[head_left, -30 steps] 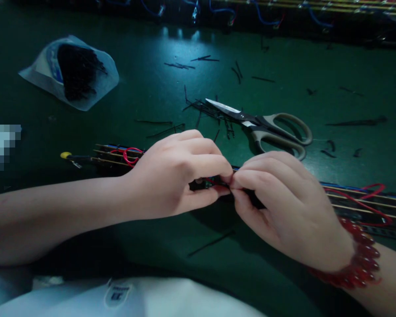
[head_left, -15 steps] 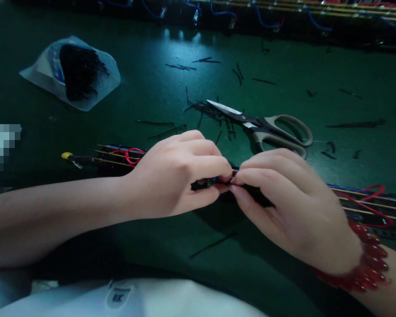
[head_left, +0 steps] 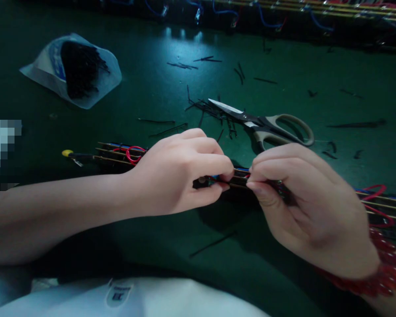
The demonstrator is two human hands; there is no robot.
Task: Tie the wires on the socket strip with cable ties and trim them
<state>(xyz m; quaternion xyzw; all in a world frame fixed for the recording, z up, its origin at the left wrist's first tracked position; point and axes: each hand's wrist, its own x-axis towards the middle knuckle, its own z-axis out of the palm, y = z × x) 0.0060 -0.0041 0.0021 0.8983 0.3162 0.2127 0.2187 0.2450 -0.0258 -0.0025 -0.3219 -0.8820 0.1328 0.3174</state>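
A long bundle of thin strips with red and blue wires [head_left: 117, 155] lies across the green table [head_left: 152, 97] from left to right. My left hand [head_left: 178, 174] is closed, pinching the bundle at its middle. My right hand [head_left: 300, 207], with a red bead bracelet [head_left: 384, 268] on the wrist, is closed on the same bundle just to the right, a small gap apart from the left. What the fingertips pinch is too small to make out.
Scissors [head_left: 267, 125] lie just behind my hands beside several cut black tie ends [head_left: 207, 108]. A plastic bag of black ties [head_left: 74, 70] sits at the far left. More wired strips [head_left: 284, 11] run along the far edge. One black strand [head_left: 213, 244] lies near me.
My right hand has slid to the right along the bundle and away from the left hand, opening a small gap between the fingertips. The left hand has stayed put.
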